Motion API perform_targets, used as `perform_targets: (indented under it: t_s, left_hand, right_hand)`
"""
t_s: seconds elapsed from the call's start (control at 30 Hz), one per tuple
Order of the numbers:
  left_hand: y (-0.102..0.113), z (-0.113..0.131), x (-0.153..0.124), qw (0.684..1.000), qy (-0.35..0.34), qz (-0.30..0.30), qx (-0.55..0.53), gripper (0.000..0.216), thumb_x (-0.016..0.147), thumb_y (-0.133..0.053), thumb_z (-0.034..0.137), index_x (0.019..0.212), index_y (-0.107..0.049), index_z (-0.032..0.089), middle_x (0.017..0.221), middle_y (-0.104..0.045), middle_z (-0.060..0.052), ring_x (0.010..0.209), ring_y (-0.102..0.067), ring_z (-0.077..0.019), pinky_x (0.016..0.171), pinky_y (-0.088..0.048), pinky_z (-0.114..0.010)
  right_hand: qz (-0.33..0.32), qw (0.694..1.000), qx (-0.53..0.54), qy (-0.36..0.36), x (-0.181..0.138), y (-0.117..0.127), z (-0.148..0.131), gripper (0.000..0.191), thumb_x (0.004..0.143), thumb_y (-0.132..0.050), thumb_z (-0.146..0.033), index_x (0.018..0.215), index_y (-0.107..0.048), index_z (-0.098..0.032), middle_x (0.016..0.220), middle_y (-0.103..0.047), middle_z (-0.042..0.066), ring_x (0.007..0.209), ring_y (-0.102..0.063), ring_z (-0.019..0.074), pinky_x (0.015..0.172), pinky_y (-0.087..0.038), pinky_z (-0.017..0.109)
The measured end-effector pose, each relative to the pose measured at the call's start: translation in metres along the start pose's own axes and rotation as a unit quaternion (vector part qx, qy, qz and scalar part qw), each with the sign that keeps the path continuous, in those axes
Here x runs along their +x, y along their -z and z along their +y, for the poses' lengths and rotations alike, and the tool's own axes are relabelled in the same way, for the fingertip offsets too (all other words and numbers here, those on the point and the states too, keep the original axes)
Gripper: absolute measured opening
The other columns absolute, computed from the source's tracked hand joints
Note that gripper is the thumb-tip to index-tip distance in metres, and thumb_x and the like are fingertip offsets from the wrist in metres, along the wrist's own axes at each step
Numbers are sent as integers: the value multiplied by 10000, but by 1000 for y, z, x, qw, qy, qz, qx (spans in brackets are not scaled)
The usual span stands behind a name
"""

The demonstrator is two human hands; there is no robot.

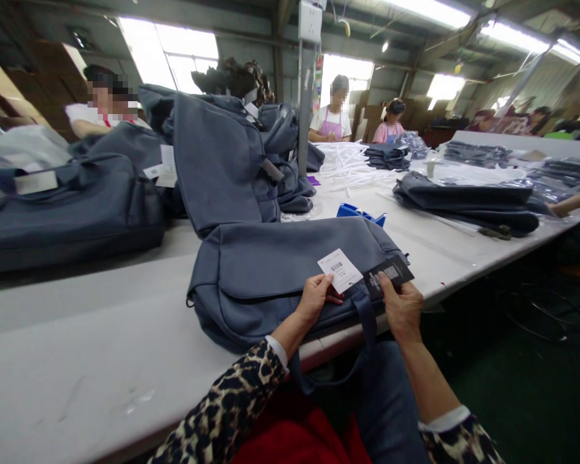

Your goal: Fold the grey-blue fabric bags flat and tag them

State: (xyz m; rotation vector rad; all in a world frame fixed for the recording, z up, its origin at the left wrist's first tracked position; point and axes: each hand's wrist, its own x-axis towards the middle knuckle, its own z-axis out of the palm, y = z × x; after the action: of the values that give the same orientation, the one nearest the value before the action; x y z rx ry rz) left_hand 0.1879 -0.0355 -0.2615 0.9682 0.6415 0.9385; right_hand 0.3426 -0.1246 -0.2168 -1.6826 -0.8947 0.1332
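Handling of tags at a grey-blue bag [285, 258], which serves as landmark throughout. The bag lies near the edge of the table [77, 348], just beyond and partly beneath both hands. The left hand [316, 298] pinches a white tag [341, 274] above the bag's near side; the right hand [406, 309] pinches a black tag [398, 269] near the bag's right end. The hands are apart from each other. As judged here, work on the tags is under way: both lie printed side up, neither yet let go; whether they are fastened to the bag cannot be told. A strap [366, 317] hangs from the bag's near side, unsettled
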Motion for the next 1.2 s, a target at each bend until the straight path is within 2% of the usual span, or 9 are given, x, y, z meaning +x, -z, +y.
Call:
perform_targets:
  t_s: [0.17, 0.3, 0.43, 0.57, 0.7, 0.77, 0.9, 1.03, 1.2]
  left_hand:
    - [0, 2, -4, 998, -47, 35, -3, 542, 700, -717, 616, 853, -668, 98, 711, -683, -57, 568, -619, -139, 484, -555, -265]
    - [1, 1, -3, 996, -72, 59, 2, 519, 731, -691, 607, 855, -677, 103, 715, -687, -57, 564, -602, -134, 475, -542, -258]
    - [2, -2, -1, 997, -69, 39, 14, 514, 746, -680, 605, 876, -686, 108, 746, -695, -56, 583, -588, -133, 502, -527, -258]
    - [-1, 0, -2, 998, -50, -14, 27, 516, 731, -705, 599, 865, -704, 101, 734, -689, -53, 595, -576, -129, 546, -505, -251]
    - [-4, 5, -4, 993, -23, -105, 51, 525, 704, -738, 601, 799, -704, 86, 671, -648, -34, 574, -543, -104, 565, -454, -219]
    - [-4, 7, -4, 989, -14, -132, 58, 525, 724, -715, 614, 794, -691, 94, 663, -629, -22, 575, -535, -96, 573, -446, -210]
    - [-2, 6, -1, 989, 6, -139, 55, 520, 739, -686, 617, 850, -680, 109, 675, -632, -22, 585, -554, -110, 562, -453, -213]
    - [-1, 5, 0, 989, 13, -136, 48, 471, 772, -653, 555, 932, -680, 112, 718, -665, -33, 608, -578, -122, 572, -471, -219]
    - [-1, 6, -2, 991, 13, -117, 56, 416, 813, -597, 513, 916, -660, 115, 712, -664, -34, 614, -595, -132, 557, -480, -221]
  right_hand:
    - [46, 995, 64, -59, 5, -5, 13, 342, 796, -628, -521, 807, -602, -180, 646, -613, 16, 496, -532, 145, 468, -436, 263]
    - [65, 993, 83, -44, -13, 1, 6, 355, 828, -620, -544, 856, -606, -191, 740, -662, 57, 518, -560, 151, 480, -460, 269]
    - [-49, 997, 44, -26, -28, 13, -8, 356, 813, -652, -552, 782, -648, -198, 681, -660, 41, 543, -578, 163, 550, -487, 295]
    - [-116, 991, 62, -29, -12, 18, -15, 421, 754, -696, -582, 863, -704, -176, 679, -664, 19, 574, -578, 161, 574, -490, 304]
    - [-301, 947, 105, -44, 21, 6, -19, 508, 669, -742, -611, 896, -720, -157, 740, -689, 21, 665, -607, 178, 624, -504, 309]
    - [-337, 937, 91, -12, 31, -4, -17, 500, 680, -723, -628, 885, -700, -172, 767, -690, 17, 700, -607, 176, 659, -496, 303]
    - [-269, 958, -62, 82, 35, -21, -3, 502, 715, -667, -683, 858, -608, -205, 593, -557, -43, 552, -508, 136, 598, -419, 277]
    - [-196, 960, -150, 130, 28, -26, 6, 630, 751, -597, -715, 1102, -564, -192, 761, -600, 1, 609, -548, 160, 647, -433, 305]
    - [-222, 948, -200, 110, 26, -26, -1, 539, 863, -536, -586, 1256, -524, -218, 727, -609, -10, 657, -605, 191, 648, -424, 302]
